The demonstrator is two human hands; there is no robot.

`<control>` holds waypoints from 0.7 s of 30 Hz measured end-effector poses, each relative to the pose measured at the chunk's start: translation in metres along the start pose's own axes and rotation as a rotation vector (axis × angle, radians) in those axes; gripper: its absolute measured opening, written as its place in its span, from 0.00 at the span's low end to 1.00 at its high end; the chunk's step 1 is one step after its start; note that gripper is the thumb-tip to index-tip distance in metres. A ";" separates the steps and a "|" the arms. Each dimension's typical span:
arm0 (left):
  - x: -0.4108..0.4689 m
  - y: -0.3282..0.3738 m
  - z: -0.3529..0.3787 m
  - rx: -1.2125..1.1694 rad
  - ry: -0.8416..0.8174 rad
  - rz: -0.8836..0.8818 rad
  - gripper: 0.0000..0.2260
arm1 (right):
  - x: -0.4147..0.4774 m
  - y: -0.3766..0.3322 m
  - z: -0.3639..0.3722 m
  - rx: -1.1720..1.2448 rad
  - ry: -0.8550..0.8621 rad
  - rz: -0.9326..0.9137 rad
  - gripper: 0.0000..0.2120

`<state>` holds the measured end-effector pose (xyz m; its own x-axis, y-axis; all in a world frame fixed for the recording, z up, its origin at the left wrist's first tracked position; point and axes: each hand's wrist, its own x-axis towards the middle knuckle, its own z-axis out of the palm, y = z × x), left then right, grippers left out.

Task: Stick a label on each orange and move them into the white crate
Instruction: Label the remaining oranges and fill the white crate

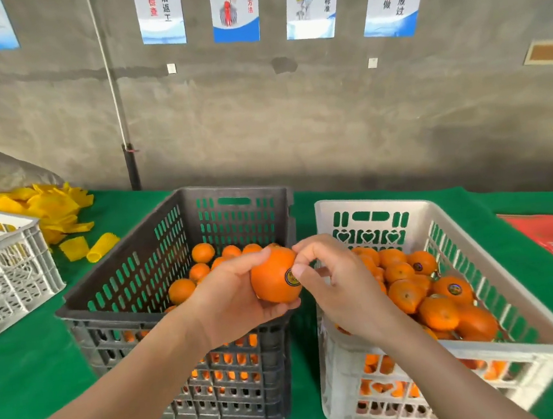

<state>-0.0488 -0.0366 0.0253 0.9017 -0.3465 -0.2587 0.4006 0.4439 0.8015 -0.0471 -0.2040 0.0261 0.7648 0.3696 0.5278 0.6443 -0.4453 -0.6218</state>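
Left hand (230, 304) grips the orange (271, 279); right hand (331, 279), fingers curled, thumbs its label (291, 277).

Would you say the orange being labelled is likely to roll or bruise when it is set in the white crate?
Being round, the orange would probably roll down the heaped fruit in the white crate until it lodges. It looks firm: the left hand cups it without denting it. Its smooth skin may slip.
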 end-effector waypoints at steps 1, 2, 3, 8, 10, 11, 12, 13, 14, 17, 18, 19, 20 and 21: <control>0.001 -0.002 0.004 -0.020 -0.012 0.000 0.20 | -0.003 0.000 -0.004 -0.018 0.009 -0.008 0.04; 0.001 -0.005 0.008 -0.036 -0.026 0.004 0.19 | -0.006 0.001 -0.007 -0.032 0.025 -0.018 0.04; 0.002 -0.007 0.012 -0.045 -0.042 0.009 0.17 | -0.009 0.002 -0.010 -0.042 0.048 -0.030 0.04; 0.006 -0.021 0.030 -0.062 -0.109 0.028 0.20 | -0.024 0.009 -0.015 -0.064 0.187 -0.016 0.04; 0.007 -0.026 0.037 -0.058 -0.120 0.054 0.20 | -0.029 0.014 -0.017 -0.051 0.228 0.008 0.04; 0.008 -0.028 0.040 -0.050 -0.126 0.066 0.19 | -0.032 0.015 -0.017 -0.028 0.249 0.022 0.04; 0.009 -0.030 0.043 -0.043 -0.136 0.075 0.16 | -0.035 0.017 -0.017 0.005 0.269 0.038 0.04; 0.010 -0.033 0.046 -0.033 -0.144 0.082 0.14 | -0.037 0.018 -0.017 0.040 0.288 0.050 0.03; 0.011 -0.035 0.049 -0.016 -0.140 0.087 0.12 | -0.040 0.019 -0.018 0.070 0.306 0.055 0.02; 0.016 -0.039 0.052 0.020 -0.096 0.088 0.12 | -0.046 0.023 -0.023 0.183 0.310 0.108 0.13; 0.018 -0.040 0.053 0.014 -0.086 0.079 0.12 | -0.047 0.025 -0.027 0.239 0.298 0.156 0.19; 0.019 -0.042 0.054 0.013 -0.082 0.070 0.12 | -0.047 0.029 -0.031 0.278 0.283 0.201 0.24; 0.021 -0.043 0.056 0.019 -0.080 0.063 0.14 | -0.048 0.032 -0.034 0.285 0.266 0.223 0.25; 0.023 -0.046 0.058 0.029 -0.083 0.063 0.15 | -0.050 0.035 -0.035 0.272 0.243 0.224 0.25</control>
<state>-0.0555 -0.1124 0.0138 0.9077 -0.3868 -0.1627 0.3377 0.4433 0.8303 -0.0631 -0.2665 -0.0015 0.8835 0.0704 0.4632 0.4652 -0.2496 -0.8493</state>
